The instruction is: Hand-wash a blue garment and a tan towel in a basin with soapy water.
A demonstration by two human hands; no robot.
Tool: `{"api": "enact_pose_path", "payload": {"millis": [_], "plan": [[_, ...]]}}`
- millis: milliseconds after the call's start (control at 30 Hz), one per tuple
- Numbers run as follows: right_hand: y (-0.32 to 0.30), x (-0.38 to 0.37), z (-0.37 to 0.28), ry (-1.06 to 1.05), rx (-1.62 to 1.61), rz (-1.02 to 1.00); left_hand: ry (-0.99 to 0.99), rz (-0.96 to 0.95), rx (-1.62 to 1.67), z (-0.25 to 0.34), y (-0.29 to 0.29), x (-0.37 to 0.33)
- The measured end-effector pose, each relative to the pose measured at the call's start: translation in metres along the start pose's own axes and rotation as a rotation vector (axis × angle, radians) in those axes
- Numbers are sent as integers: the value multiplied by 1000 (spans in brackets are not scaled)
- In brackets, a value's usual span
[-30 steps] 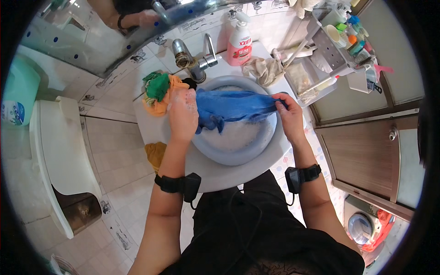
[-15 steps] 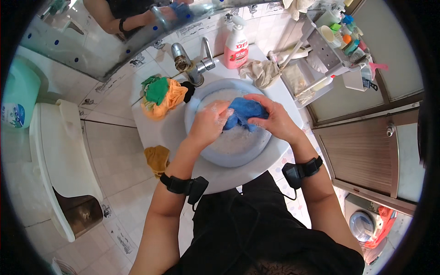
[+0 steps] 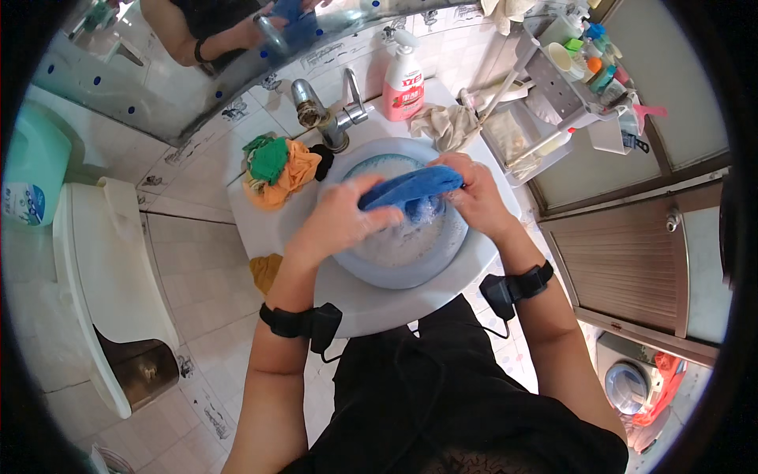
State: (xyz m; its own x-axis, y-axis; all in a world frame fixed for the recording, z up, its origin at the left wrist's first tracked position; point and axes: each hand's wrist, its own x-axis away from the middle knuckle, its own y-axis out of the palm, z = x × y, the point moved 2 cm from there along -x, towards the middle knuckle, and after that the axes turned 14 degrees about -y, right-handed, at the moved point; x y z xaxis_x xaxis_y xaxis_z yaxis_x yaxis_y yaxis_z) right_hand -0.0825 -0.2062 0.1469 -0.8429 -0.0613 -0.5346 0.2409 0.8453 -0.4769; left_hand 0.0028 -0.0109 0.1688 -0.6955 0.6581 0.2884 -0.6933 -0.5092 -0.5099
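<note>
Head view: from where I stand, the blue cloth point(image 3: 414, 183) is held up over the basin point(image 3: 395, 276), which rests in the sink point(image 3: 371, 312) and is filled with suds point(image 3: 391, 249). The right hand point(image 3: 480, 197) grips the cloth's right end; the left hand point(image 3: 339, 220) has its thumb and fingers spread around the other end, too blurred to tell whether it pinches. Froth clings below the cloth, so I'd judge its washing partway along, with rinsing not yet done. Green point(image 3: 269, 160) and orange cloths point(image 3: 296, 170) lie bunched beside the basin; whether they're washed or waiting, I can't tell.
</note>
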Motion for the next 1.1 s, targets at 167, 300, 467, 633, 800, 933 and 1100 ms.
{"api": "enact_pose_path", "payload": {"millis": [167, 300, 467, 633, 800, 933, 1100], "plan": [[19, -3, -8, 112, -183, 50, -72, -350, -129, -89, 57, -31], [4, -2, 4, 213, -276, 516, 4, -177, 100, -125, 64, -27], [-3, 28, 38, 512, -142, 212, -65, 193, 181, -81, 12, -15], [30, 40, 23, 292, 22, -460, 69, 312, 19, -27, -7, -15], [29, 40, 25, 306, -304, -279, 88, 259, 232, 3, -28, -26], [35, 41, 45, 567, -937, 305, 23, 200, 168, -32, -7, -36], [52, 31, 31, 775, -1450, 578, 92, 129, -229, -108, 74, -48]]}}
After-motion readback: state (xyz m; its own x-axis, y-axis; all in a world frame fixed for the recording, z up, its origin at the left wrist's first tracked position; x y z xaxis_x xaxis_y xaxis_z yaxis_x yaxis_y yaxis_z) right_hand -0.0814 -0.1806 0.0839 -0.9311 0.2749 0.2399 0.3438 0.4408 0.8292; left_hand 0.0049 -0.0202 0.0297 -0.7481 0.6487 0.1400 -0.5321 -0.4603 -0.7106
